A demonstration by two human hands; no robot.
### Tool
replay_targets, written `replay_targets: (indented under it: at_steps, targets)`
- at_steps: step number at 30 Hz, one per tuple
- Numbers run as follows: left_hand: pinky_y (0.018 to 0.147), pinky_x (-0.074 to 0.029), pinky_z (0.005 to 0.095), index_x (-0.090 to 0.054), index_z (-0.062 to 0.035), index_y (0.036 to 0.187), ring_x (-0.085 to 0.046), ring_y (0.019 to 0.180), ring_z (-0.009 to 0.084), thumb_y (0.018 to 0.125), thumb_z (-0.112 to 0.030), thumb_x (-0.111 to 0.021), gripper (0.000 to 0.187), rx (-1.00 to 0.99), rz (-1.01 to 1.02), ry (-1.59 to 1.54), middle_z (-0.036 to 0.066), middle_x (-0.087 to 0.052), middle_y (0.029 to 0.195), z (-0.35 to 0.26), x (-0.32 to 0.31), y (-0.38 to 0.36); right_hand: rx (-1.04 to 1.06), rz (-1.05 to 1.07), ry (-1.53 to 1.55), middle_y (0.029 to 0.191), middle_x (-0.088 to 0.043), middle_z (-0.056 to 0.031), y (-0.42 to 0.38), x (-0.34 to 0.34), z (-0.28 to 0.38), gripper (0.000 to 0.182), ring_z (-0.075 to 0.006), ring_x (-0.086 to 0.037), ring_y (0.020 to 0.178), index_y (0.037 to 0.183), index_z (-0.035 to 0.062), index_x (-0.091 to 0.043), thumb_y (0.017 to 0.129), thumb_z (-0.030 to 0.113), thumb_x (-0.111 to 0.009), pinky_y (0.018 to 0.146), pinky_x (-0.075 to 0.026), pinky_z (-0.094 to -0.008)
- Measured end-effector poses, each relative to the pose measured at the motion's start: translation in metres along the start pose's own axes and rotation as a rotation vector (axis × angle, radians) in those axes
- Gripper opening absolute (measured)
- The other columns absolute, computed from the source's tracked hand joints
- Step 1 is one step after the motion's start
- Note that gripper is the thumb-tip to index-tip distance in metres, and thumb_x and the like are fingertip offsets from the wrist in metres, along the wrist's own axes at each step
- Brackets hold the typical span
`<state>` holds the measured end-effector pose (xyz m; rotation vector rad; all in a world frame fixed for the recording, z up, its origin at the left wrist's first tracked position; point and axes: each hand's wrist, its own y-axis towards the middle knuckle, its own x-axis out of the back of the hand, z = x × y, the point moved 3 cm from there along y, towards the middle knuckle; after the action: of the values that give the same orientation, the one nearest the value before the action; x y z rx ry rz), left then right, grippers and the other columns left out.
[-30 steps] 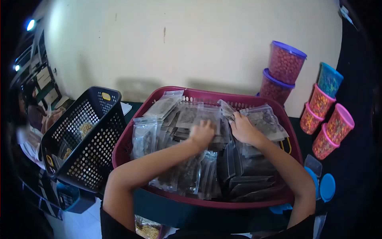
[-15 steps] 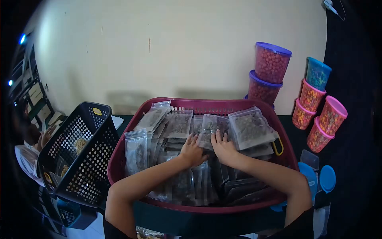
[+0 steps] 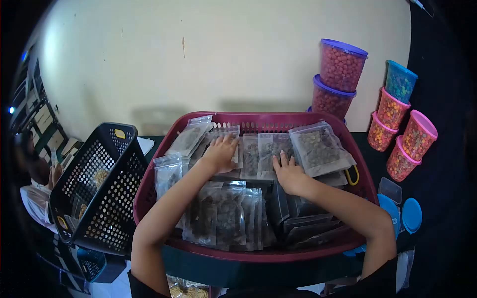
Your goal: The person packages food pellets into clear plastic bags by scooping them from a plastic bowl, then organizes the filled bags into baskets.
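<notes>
Packets [image 3: 318,149] of flat, clear plastic with dark contents, in a wide maroon plastic basket [image 3: 258,256].
Left hand [image 3: 220,155] and right hand [image 3: 289,175] rest unclenched on the rear ones, apparently steadying them.

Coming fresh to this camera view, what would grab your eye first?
Probably the wide maroon basket in the middle, packed with clear bags of dark pieces, with the left hand and right hand both resting on bags in its far half. Next come the bright lidded tubs at the right: purple-lidded ones stacked against the wall, pink-lidded ones beyond them. The dark perforated basket stands tilted at the left.
</notes>
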<state>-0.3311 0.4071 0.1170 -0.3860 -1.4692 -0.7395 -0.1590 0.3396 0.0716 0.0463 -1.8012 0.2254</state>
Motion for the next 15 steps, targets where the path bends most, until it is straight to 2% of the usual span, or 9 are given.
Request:
replay_targets:
  at_steps: [1,3,6,7,9,11,12,13,15]
  targets:
    - [0.089,-0.034,0.0397,-0.036,-0.0019,0.115,-0.037,0.11,0.0339,0.062,-0.02,-0.062,0.062,0.007,0.004,-0.001,0.02,-0.032,0.123,0.005,-0.009,0.0,0.015,0.018,0.053,0.13,-0.013,-0.026,-0.001,0.003,-0.001,0.085,-0.0419,-0.027,0.114,0.127,-0.0001,-0.009,0.062,0.01,-0.062,0.085,-0.038,-0.0397]
    - [0.09,-0.033,0.0397,-0.024,-0.0038,0.123,-0.034,0.111,0.0365,0.06,-0.019,-0.064,0.076,0.107,0.31,0.028,0.021,-0.025,0.126,0.015,-0.035,-0.001,0.034,0.044,0.048,0.129,-0.012,-0.0266,-0.004,0.01,-0.002,0.087,-0.042,-0.025,0.115,0.127,-0.0004,-0.009,0.06,0.011,-0.064,0.086,-0.038,-0.0403]
    - [0.091,-0.033,0.0383,-0.023,-0.0024,0.123,-0.033,0.112,0.0354,0.06,-0.018,-0.065,0.077,0.068,0.254,0.011,0.022,-0.025,0.126,0.013,-0.034,-0.003,0.085,0.07,0.126,0.129,-0.013,-0.0264,-0.01,0.021,-0.002,0.086,-0.0416,-0.026,0.115,0.126,-0.0012,-0.011,0.06,0.014,-0.063,0.088,-0.035,-0.0417]
    - [0.091,-0.034,0.0382,-0.023,-0.0018,0.123,-0.033,0.112,0.0348,0.06,-0.018,-0.065,0.077,0.04,0.22,-0.026,0.021,-0.024,0.127,0.013,-0.027,-0.003,0.129,0.005,0.118,0.128,-0.016,-0.0261,-0.012,0.025,-0.002,0.081,-0.0404,-0.028,0.114,0.124,-0.0018,-0.016,0.06,0.014,-0.063,0.089,-0.034,-0.0416]
    - [0.089,-0.035,0.0368,-0.026,-0.0001,0.121,-0.037,0.11,0.0326,0.064,-0.017,-0.063,0.07,0.053,0.19,-0.08,0.019,-0.028,0.125,-0.002,0.018,-0.018,0.188,-0.049,0.109,0.127,-0.019,-0.0258,-0.017,0.035,0.0,0.076,-0.0393,-0.03,0.113,0.123,-0.0023,-0.021,0.061,0.015,-0.062,0.09,-0.033,-0.0414]
    - [0.084,-0.038,0.0361,-0.034,-0.0001,0.116,-0.041,0.105,0.0308,0.069,-0.013,-0.058,0.055,-0.04,0.056,-0.158,0.018,-0.037,0.118,-0.008,0.049,-0.035,0.321,-0.133,0.183,0.124,-0.025,-0.0249,-0.026,0.051,0.01,0.062,-0.0372,-0.032,0.111,0.116,-0.0028,-0.033,0.063,0.016,-0.061,0.09,-0.032,-0.0396]
    - [0.081,-0.039,0.0356,-0.038,-0.0012,0.114,-0.044,0.1,0.0308,0.07,-0.011,-0.056,0.048,-0.074,0.035,-0.196,0.017,-0.042,0.112,-0.011,0.064,-0.047,0.408,-0.266,0.215,0.119,-0.034,-0.0216,-0.033,0.058,0.018,0.049,-0.0337,-0.036,0.108,0.108,-0.0008,-0.042,0.064,0.013,-0.059,0.089,-0.033,-0.038]
    - [0.078,-0.04,0.0351,-0.042,-0.0023,0.111,-0.047,0.096,0.0308,0.072,-0.01,-0.054,0.042,-0.109,0.014,-0.234,0.017,-0.047,0.106,-0.016,0.08,-0.059,0.425,-0.257,0.225,0.119,-0.034,-0.0216,-0.035,0.061,0.026,0.049,-0.0337,-0.036,0.108,0.108,-0.0008,-0.042,0.064,0.013,-0.059,0.089,-0.033,-0.038]
    - [0.074,-0.042,0.0353,-0.045,-0.0037,0.107,-0.05,0.089,0.0317,0.072,-0.008,-0.053,0.036,-0.095,-0.029,-0.277,0.016,-0.051,0.099,-0.028,0.114,-0.089,0.792,-0.601,0.265,0.099,-0.046,-0.011,-0.046,0.074,0.055,0.025,-0.0253,-0.044,0.098,0.089,0.0046,-0.051,0.065,0.011,-0.055,0.078,-0.039,-0.0366]
